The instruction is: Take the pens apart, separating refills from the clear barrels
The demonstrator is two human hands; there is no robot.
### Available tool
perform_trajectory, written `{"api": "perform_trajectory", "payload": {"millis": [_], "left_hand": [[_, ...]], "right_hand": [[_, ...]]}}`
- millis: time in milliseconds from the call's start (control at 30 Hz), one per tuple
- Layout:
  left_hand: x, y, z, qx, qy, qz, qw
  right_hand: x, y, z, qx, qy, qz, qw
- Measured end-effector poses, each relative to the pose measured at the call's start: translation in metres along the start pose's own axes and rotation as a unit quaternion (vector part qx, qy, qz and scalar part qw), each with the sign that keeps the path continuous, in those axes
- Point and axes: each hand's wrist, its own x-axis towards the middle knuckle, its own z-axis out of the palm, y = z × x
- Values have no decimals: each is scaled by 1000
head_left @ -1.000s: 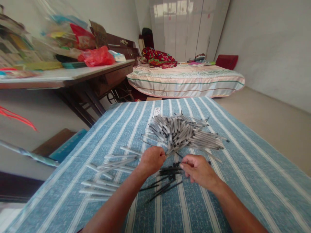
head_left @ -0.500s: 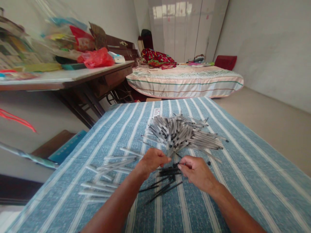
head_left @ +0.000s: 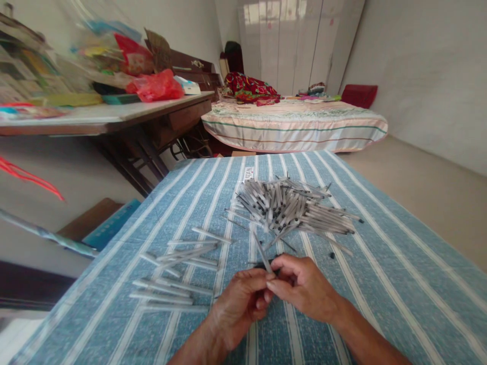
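Between my two hands a translucent whitish tube (head_left: 261, 249) points up and away from me. My left hand (head_left: 245, 296) pinches its lower end between thumb and fingers. My right hand (head_left: 300, 284) is closed at the same end, its thumb meeting the left fingertips. Just beyond the hands lies a large pile of similar tubes with dark ends (head_left: 289, 205). Separate pale tubes (head_left: 167, 291) are spread to the left of my left hand. Black thin pieces (head_left: 262, 264) lie behind the fingers, mostly hidden.
A blue and white striped cloth (head_left: 114, 284) covers the table. One small black cap (head_left: 332, 255) lies right of the pile. At the left stands a desk (head_left: 114, 112) with a red plastic bag (head_left: 160, 86). A bed (head_left: 297, 124) is beyond the table.
Both hands have come nearer to me and together, fingertips now touching. A tube now stands out from between them, and the black pieces are mostly covered by the hands.
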Motion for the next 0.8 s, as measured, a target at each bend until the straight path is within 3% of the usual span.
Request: {"api": "perform_trajectory", "payload": {"millis": [167, 300, 500, 800], "left_hand": [[1, 4, -7, 64, -39, 18, 997], [2, 11, -17, 113, -34, 42, 992], [-5, 36, -36, -51, 44, 139, 988], [-12, 43, -48, -30, 62, 210, 975]], "right_hand": [[1, -1, -2, 53, -65, 12, 996], [2, 2, -7, 68, -63, 30, 995], [4, 11, -17, 82, -62, 43, 994], [7, 19, -15, 149, -24, 110, 982]]}}
